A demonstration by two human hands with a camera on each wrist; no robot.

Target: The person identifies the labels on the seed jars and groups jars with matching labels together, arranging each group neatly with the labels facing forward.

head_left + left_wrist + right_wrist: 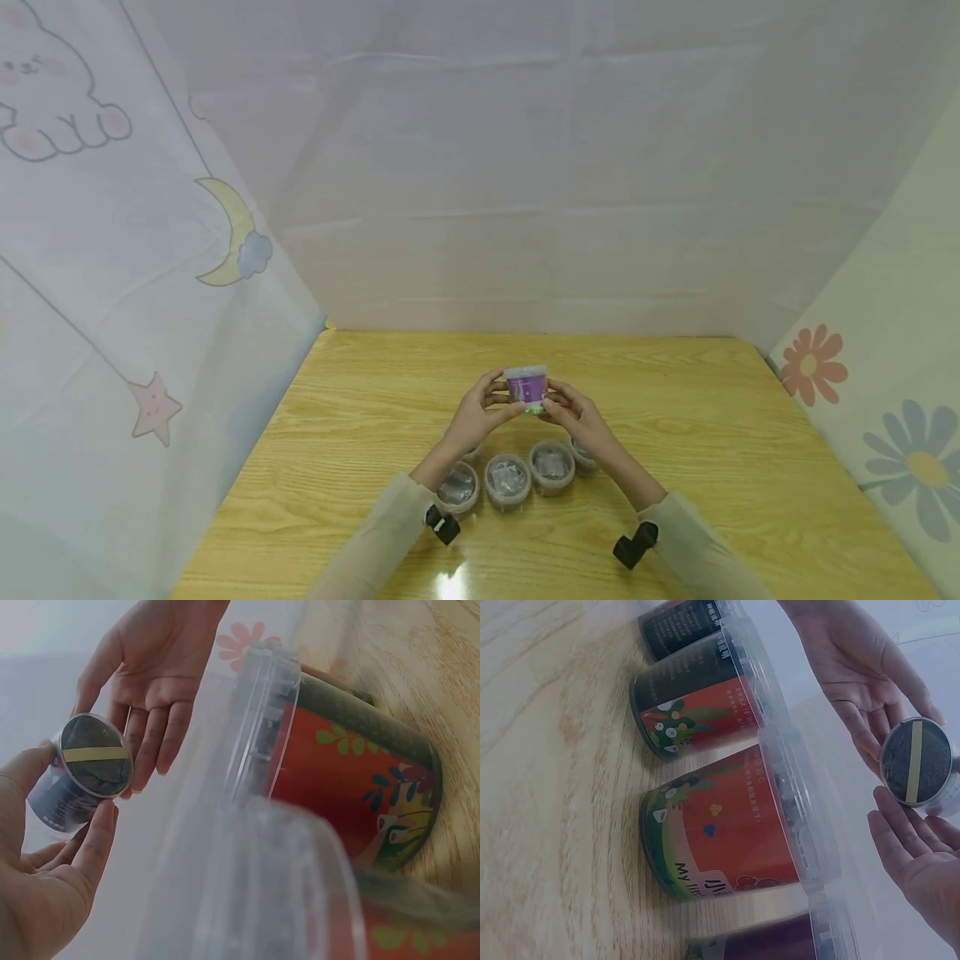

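A small cup (527, 387) with a purple label and a clear lid is held up over the table between both hands. My left hand (476, 417) grips its left side, thumb in front and fingers behind. From the right, my right hand (585, 421) holds the other side, thumb near the lower edge. In the left wrist view the cup's dark base (96, 757) shows, crossed by a pale yellow strip. Below the hands stand several similar lidded cups, among them one (507, 481) in the middle and one (552, 465) beside it.
The cups stand in a curved row on the wooden table (712, 467); arms partly cover the outer ones. A red-labelled cup (720, 825) with leaf drawings shows in the right wrist view. Patterned cloth (465, 167) hangs behind and at both sides.
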